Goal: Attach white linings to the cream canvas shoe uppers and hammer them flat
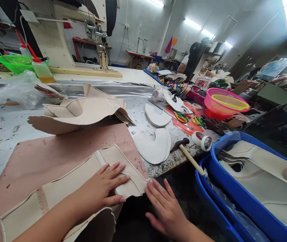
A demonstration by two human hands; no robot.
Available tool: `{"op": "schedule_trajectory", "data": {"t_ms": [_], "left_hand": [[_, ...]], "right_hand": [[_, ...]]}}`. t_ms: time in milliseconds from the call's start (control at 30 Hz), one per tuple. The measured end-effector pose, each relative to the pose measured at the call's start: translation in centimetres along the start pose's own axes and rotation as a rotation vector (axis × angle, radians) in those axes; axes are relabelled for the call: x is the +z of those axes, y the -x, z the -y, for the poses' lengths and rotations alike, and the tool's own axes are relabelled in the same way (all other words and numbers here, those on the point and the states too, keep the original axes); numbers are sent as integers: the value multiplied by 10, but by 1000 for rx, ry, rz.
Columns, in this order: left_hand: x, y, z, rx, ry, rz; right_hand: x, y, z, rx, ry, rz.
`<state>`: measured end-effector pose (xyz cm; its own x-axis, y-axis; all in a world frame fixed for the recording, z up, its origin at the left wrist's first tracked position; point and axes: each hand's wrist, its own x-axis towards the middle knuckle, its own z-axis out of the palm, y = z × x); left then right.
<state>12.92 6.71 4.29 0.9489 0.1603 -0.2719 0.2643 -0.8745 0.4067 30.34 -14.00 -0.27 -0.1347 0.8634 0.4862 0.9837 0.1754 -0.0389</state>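
Stitched beige panel [67, 179] lies near side, on the pink sheet [65, 144], its right corner at the sheet's edge. Left hand [110, 183] open, fingers spread, palm down on the panel across the white strip [99, 158]; presses, grips nothing. Right hand [165, 203] open, fingertips at the right corner, thumb well apart, no pinch; firmness of contact can't tell. Step looks like flattening or aligning the panel's right end. Next move probably calls for left palm steady, right fingers guiding the corner. Stacked panels [93, 109] far side; hammer [191, 160] right, beside blue bin [215, 148].
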Motion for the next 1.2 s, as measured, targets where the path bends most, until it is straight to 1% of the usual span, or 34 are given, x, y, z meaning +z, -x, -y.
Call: {"op": "schedule_trajectory", "data": {"t_ms": [67,100,133,167,267,333,400,467,500,533,567,600,633,700,733,767,800,867,1100,1200], "left_hand": [[-1,0,-1,7,10,14],[-1,0,-1,11,14,12],[-1,1,-2,14,16,2],[0,1,-1,16,15,-14],[3,1,0,27,9,-58],[6,0,2,30,2,-64],[7,-1,4,30,-5,-64],[8,-1,6,34,-6,-65],[9,-1,7,38,-5,-66],[10,-1,8,43,-2,-68],[11,-1,9,46,-1,-73],[11,-1,10,50,1,-80],[12,-1,10,52,2,-87],[11,-1,10,51,3,-93],[10,-1,9,47,0,-86],[9,-1,8,41,-5,-75],[8,-2,8,34,-10,-62],[5,-1,6,22,-15,-41],[1,2,0,-2,20,-47],[3,4,0,11,48,-76]], "right_hand": [[-7,11,-1,7,-159,-116],[-10,13,-1,15,-211,-158],[-12,11,-1,21,-217,-175],[-13,6,0,19,-179,-158],[-4,-15,5,-3,-4,-10],[4,-19,7,-27,31,64],[7,-7,7,-65,-32,104],[6,14,4,-69,-180,82],[5,24,2,-22,-263,65],[3,32,0,71,-343,49],[2,36,-2,221,-421,38],[2,36,-4,421,-511,35],[4,33,-6,642,-633,46],[8,17,-7,1067,-969,82],[12,8,-8,1230,-1132,99],[15,-1,-8,1346,-1261,115],[17,-8,-8,1420,-1346,124],[18,-16,-8,1484,-1421,112],[5,-7,-9,1430,-1625,77],[3,-9,-9,1448,-1653,108]]}}
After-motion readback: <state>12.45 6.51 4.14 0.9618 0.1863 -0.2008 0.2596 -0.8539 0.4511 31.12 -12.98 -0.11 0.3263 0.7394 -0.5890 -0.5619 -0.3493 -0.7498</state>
